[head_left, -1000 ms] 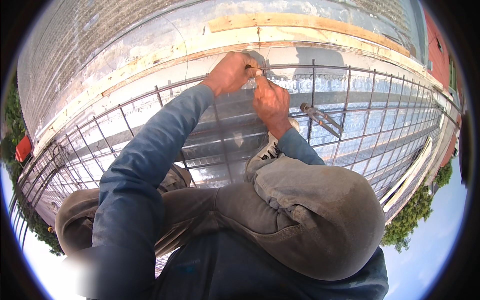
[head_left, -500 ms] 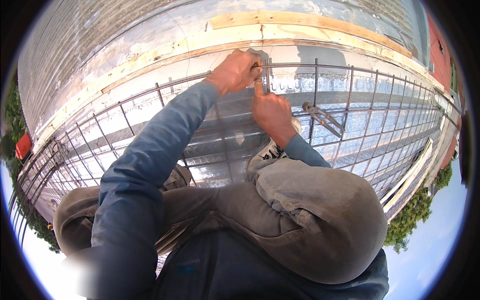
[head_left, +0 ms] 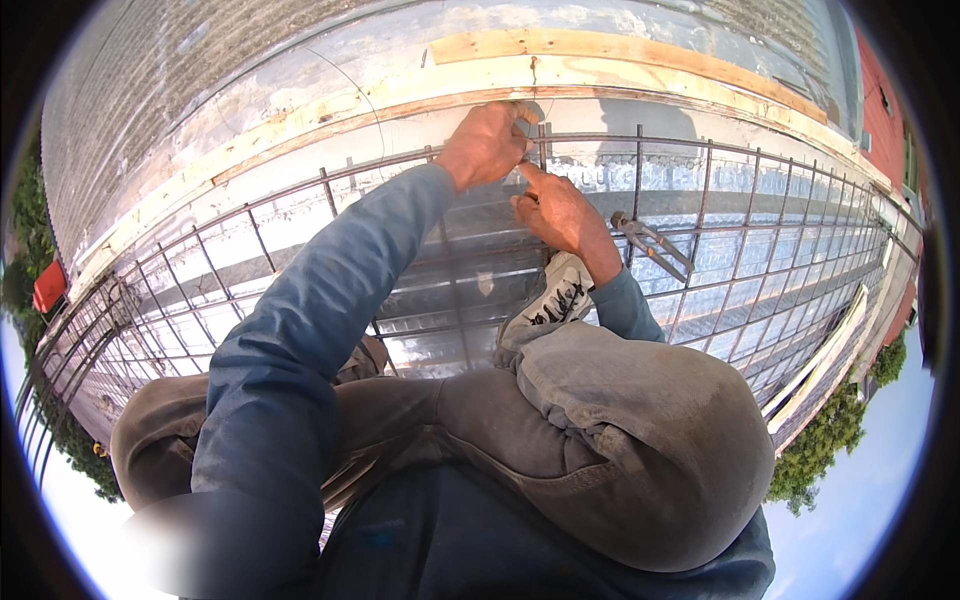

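My left hand [head_left: 487,146] is closed at the top bar of a rebar mesh [head_left: 640,190], beside an upright bar. Its fingers curl at that joint, and whatever they hold is hidden. Just below and to the right, my right hand [head_left: 566,213] has its index finger stretched up toward the left hand's fingertips. The thumb shows at its left and the other fingers are curled; I cannot make out anything between them. A pair of pincers [head_left: 652,246] with worn handles rests on the mesh to the right of my right hand.
A wooden board [head_left: 620,62] runs along the far side above the mesh. Shiny corrugated metal sheeting [head_left: 600,178] lies beneath the bars. My shoe [head_left: 560,295] stands by my right wrist. At the far left is a red object [head_left: 48,287]; a thin wire [head_left: 372,95] curves over the board.
My right hand has turned and drawn slightly down and right from my left hand; its thumb now shows. The left hand stays at the bar joint. The whole view has shifted slightly.
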A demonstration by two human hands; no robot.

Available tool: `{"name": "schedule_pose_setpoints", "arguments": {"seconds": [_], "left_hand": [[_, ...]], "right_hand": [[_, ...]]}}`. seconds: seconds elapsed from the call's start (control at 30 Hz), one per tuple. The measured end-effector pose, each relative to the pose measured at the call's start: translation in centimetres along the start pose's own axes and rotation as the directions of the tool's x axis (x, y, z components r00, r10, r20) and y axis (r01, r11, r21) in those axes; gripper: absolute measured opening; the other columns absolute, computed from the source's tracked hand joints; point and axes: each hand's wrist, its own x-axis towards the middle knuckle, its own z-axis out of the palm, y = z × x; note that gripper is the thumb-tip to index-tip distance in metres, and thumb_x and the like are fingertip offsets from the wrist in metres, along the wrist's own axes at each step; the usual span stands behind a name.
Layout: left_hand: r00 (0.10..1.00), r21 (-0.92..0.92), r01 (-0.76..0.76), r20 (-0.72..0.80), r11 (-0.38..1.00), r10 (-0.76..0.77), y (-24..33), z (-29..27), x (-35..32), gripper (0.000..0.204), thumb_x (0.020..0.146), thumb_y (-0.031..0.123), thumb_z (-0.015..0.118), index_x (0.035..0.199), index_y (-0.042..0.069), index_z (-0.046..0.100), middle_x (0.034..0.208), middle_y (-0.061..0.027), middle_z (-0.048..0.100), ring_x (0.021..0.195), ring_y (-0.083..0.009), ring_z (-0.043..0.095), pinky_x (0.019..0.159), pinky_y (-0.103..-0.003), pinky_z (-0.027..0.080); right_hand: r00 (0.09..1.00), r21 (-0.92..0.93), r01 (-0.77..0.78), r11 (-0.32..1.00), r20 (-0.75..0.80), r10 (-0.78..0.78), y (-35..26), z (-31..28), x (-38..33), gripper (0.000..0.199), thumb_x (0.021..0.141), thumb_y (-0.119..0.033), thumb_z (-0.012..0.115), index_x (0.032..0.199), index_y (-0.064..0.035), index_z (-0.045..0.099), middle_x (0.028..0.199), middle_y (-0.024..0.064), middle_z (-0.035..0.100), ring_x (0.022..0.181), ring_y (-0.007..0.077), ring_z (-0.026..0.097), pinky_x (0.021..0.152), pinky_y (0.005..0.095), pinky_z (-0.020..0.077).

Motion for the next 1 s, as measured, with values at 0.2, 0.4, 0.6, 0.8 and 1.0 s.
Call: {"name": "schedule_pose_setpoints", "arguments": {"seconds": [0.2, 0.4, 0.6, 0.8, 1.0], "left_hand": [[0.996, -0.117, 0.02, -0.089, 0.993, -0.031, 0.8, 0.8, 0.1, 0.046, 0.098, 0.007, 0.074, 0.143, 0.003, 0.067, 0.114, -0.0219, 0.08, 0.103, -0.0318, 0.079, 0.092, -0.039, 0.062], [0.976, -0.061, 0.092, -0.192, 0.994, -0.102, 0.4, 1.4, -0.5, 0.055, 0.094, 0.011, 0.076, 0.148, 0.005, 0.065, 0.117, -0.0141, 0.082, 0.105, -0.0233, 0.078, 0.097, -0.034, 0.061], [0.953, -0.206, 0.054, -0.281, 0.977, -0.112, 0.4, 2.9, -0.6, 0.055, 0.093, 0.006, 0.077, 0.147, 0.007, 0.065, 0.11, -0.0085, 0.082, 0.103, -0.0207, 0.077, 0.093, -0.033, 0.061], [0.932, -0.253, -0.017, -0.355, 0.967, -0.076, 0.1, 3.8, -1.0, 0.047, 0.093, 0.003, 0.078, 0.139, 0.004, 0.067, 0.106, -0.0064, 0.08, 0.102, -0.0207, 0.077, 0.093, -0.036, 0.062], [0.884, -0.3, -0.116, -0.465, 0.947, -0.039, 0.1, 4.2, -1.3, 0.032, 0.091, -0.006, 0.075, 0.121, 0.003, 0.072, 0.098, -0.0151, 0.08, 0.092, -0.0281, 0.078, 0.084, -0.039, 0.061]], "right_hand": [[0.858, 0.029, 0.205, 0.978, -0.487, -0.165, 0.8, -4.9, 1.4, 0.024, 0.095, -0.011, 0.068, 0.111, 0.001, 0.079, 0.102, 0.0226, 0.079, 0.086, 0.0399, 0.075, 0.081, 0.0455, 0.0584], [0.828, -0.295, 0.148, 0.944, -0.485, -0.281, 0.0, -5.0, 3.2, 0.025, 0.096, -0.013, 0.066, 0.114, -0.0052, 0.081, 0.115, 0.0179, 0.078, 0.103, 0.0381, 0.073, 0.09, 0.0482, 0.0581], [0.974, -0.216, 0.14, 0.966, -0.147, -0.174, 2.2, -6.4, 5.7, 0.036, 0.102, -0.024, 0.059, 0.128, -0.0064, 0.078, 0.119, 0.0213, 0.078, 0.109, 0.0428, 0.073, 0.101, 0.0493, 0.0562], [0.989, -0.125, 0.134, 0.983, 0.08, -0.125, 1.3, -8.6, 7.4, 0.03, 0.098, -0.028, 0.063, 0.115, -0.0117, 0.082, 0.105, 0.0168, 0.079, 0.099, 0.0376, 0.075, 0.094, 0.048, 0.0575], [0.924, -0.279, 0.25, 0.927, -0.218, -0.314, 1.3, -5.7, 5.6, 0.022, 0.097, -0.021, 0.067, 0.109, -0.0097, 0.081, 0.1, 0.0154, 0.079, 0.096, 0.0375, 0.074, 0.092, 0.051, 0.0582]]}}
